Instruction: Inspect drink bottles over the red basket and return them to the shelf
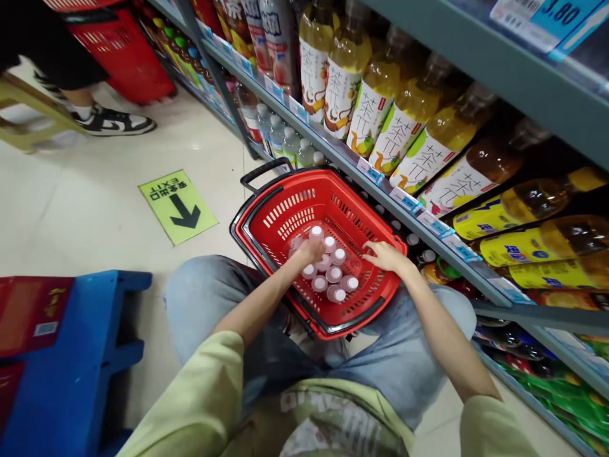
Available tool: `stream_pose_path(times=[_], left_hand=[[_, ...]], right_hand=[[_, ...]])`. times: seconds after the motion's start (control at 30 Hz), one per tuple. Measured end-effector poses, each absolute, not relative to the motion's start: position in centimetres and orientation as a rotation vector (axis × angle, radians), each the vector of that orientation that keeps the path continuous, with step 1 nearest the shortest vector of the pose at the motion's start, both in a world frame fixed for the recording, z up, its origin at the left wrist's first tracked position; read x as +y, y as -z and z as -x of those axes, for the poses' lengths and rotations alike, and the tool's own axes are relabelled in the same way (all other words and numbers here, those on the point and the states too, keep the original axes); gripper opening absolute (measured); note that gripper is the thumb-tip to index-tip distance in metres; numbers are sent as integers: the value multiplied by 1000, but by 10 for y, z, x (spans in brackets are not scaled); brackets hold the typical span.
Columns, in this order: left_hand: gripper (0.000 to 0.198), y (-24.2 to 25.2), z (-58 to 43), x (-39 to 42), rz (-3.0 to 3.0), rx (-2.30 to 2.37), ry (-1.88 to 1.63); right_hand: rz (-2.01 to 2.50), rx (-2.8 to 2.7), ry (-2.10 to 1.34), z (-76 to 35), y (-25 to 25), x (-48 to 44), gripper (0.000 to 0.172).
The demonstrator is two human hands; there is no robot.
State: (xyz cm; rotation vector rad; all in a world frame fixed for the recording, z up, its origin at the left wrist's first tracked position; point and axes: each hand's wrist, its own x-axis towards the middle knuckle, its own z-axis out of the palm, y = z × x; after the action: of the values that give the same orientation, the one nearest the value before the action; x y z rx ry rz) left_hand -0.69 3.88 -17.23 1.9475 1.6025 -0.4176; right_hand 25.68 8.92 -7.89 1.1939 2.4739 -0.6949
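Observation:
A red shopping basket (380,298) with black trim stands between my knees, its black handle (266,170) sticking out at the far end. Inside it several small clear bottles with white caps (333,274) stand grouped together. My left hand (311,251) reaches down into the basket, its fingers closed around a white-capped bottle (316,233) at the far side of the group; the fingertips are partly hidden. Over the basket's right side hovers my right hand (386,256), fingers apart and holding nothing, to the right of the bottles.
Shelving (380,190) with rows of large drink bottles (375,95) runs along the right. A blue pallet (80,368) with red boxes lies at left. Beyond the yellow-green floor sign (178,206) are a person's shoe (114,120), a stool (28,114) and another red basket (124,57).

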Motion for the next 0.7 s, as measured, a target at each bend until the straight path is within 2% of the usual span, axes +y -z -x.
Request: stream_pose_path(times=[0.3,0.47,0.7], left_hand=[[63,182,33,58,-1934,1836,252],[63,187,41,76,-1945,1780,292],[63,191,30,73,-1962,1808,391]], right_hand=[[-1118,2320,666,-243,81,78,50],[-1062,2324,687,-236,78,70,45],[-1097,2343,695,-236,70,71,47]])
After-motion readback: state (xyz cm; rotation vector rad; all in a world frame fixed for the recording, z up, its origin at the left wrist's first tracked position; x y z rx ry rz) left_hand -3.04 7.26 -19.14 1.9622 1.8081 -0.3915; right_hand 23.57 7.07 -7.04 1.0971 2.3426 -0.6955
